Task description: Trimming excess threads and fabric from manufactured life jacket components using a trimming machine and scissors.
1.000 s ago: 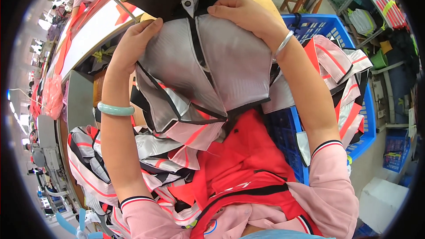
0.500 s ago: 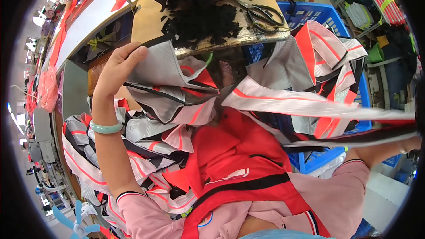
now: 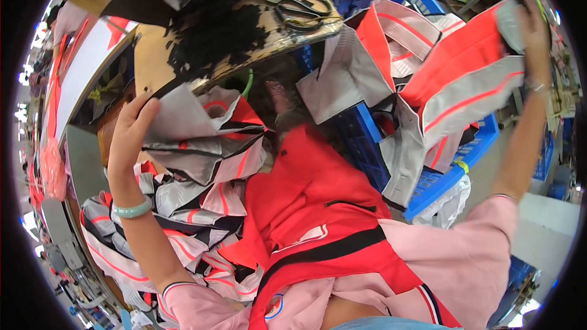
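My left hand (image 3: 131, 125), with a pale green bangle at its wrist, is closed on the dark-bound edge of a grey sewn fabric piece (image 3: 183, 116). That piece lies by the table edge, on top of a pile of similar grey, black and red-striped pieces (image 3: 183, 198). Out to the far right, my right hand (image 3: 535, 43) is blurred but closed on the end of a red and grey striped fabric piece (image 3: 458, 61). This piece stretches over a blue plastic basket (image 3: 489, 140) heaped with more of the same sewn pieces.
Ahead stands a worn wooden table (image 3: 156, 43) with a heap of black scraps (image 3: 214, 43) and black-handled scissors (image 3: 302, 11). My red apron (image 3: 318, 189) covers my lap. A white plastic bag (image 3: 449, 205) hangs by the basket, and a long white worktable (image 3: 79, 79) runs along the left.
My right hand has swung up and forward, carrying the striped piece over the basket. My left hand keeps its hold on the grey piece. The whole view has shifted.
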Demonstrator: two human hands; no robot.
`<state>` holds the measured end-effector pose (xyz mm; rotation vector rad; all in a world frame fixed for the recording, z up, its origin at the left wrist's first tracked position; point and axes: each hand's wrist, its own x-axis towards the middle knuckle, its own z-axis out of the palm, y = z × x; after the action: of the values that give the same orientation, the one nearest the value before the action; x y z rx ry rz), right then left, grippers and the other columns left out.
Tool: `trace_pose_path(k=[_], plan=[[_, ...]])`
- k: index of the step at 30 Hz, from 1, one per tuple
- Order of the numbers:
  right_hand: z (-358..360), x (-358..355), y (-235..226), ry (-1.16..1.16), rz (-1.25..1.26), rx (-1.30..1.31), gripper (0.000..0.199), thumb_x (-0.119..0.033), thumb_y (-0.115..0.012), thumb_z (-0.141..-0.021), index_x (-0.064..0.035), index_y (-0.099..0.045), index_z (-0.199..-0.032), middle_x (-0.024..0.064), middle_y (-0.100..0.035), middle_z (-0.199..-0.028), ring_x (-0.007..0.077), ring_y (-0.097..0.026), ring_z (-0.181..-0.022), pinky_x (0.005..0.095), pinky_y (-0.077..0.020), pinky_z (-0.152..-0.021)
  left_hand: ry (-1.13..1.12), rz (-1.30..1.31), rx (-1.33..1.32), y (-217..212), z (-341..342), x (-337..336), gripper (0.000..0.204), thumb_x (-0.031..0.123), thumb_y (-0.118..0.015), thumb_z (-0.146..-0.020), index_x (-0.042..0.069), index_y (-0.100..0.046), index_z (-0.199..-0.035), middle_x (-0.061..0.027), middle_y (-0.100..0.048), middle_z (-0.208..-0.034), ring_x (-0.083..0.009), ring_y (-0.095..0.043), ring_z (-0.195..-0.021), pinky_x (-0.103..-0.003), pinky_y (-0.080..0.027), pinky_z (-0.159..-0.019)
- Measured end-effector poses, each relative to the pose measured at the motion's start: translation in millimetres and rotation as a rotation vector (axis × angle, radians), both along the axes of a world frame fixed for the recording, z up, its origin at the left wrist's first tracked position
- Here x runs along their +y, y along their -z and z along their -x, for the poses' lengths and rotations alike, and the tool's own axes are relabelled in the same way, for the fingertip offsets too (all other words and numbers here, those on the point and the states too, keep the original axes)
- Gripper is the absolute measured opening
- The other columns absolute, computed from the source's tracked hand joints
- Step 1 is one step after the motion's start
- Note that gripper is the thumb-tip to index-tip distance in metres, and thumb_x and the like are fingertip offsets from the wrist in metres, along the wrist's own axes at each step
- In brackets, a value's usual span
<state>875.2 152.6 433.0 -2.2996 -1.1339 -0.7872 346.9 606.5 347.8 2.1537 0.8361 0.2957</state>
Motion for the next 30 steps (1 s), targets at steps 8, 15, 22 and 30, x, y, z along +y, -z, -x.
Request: trace_pose_path(k=[8,15,22,30], plan=[[190.9,-48.0,306.9,0.457,-0.120,0.350,0.080,-0.041,-0.074,-0.078,-0.0039,-0.040,-0.141,0.0201,-0.036,-0.147,0.0369,-0.036,-0.134,0.0424,-0.0289,-0.110,-0.082,0.060,0.033,15.1,26.0,4.1,0.028,0.024,-0.056,-0.095,-0.004,-0.060,-0.098,0.0048,-0.051,-0.082,-0.0055,-0.043,-0.078,-0.022,-0.036,-0.070],[83.4,73.1,379.9,0.222,-0.057,0.934,0.045,-0.034,-0.052,-0.094,-0.0164,-0.049,-0.136,0.0206,-0.060,-0.122,0.0356,-0.058,-0.113,0.0373,-0.0450,-0.096,-0.115,0.150,0.003,29.6,30.6,9.8,0.031,0.028,-0.056,-0.096,-0.002,-0.061,-0.097,0.0063,-0.050,-0.081,-0.0050,-0.041,-0.077,-0.022,-0.033,-0.070],[-45.5,128.2,473.8,0.281,0.257,0.983,0.047,-0.040,-0.051,-0.092,-0.0279,-0.044,-0.137,0.0176,-0.062,-0.118,0.0395,-0.055,-0.114,0.0548,-0.0400,-0.097,-0.092,0.191,0.072,19.6,17.4,5.6,0.036,0.026,-0.057,-0.096,-0.005,-0.061,-0.114,0.0045,-0.058,-0.094,-0.0051,-0.047,-0.085,-0.020,-0.037,-0.077],[-13.8,146.8,541.3,0.469,0.594,1.021,0.084,-0.054,-0.064,-0.078,-0.0328,-0.023,-0.149,0.0167,-0.044,-0.142,0.0369,-0.034,-0.136,0.0668,-0.0236,-0.106,-0.275,0.135,0.024,21.3,18.1,-10.5,0.029,0.023,-0.059,-0.093,-0.003,-0.063,-0.107,0.0031,-0.059,-0.091,-0.0066,-0.049,-0.084,-0.023,-0.040,-0.072]])
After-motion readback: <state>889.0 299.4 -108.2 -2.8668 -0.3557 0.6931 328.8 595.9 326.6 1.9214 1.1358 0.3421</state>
